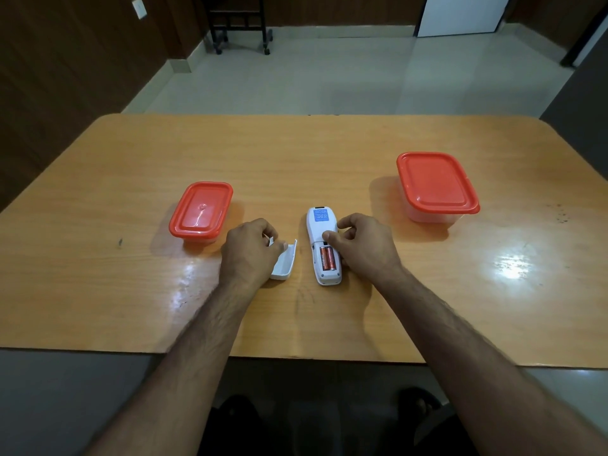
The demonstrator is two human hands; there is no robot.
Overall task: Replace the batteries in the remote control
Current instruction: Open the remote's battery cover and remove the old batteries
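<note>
Wooden tabletop [329, 153]: right hand [365, 248] grips face-down remote [321, 238], batteries [328, 258] exposed; at its 9 o'clock, left hand [250, 251] pinches battery cover [284, 263].

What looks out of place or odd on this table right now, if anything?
Nothing looks spilled or damaged. The remote lies face down with its battery cover off, held by the left hand beside it, so two batteries are exposed. That fits the job. Both red-lidded containers sit closed and upright.
</note>
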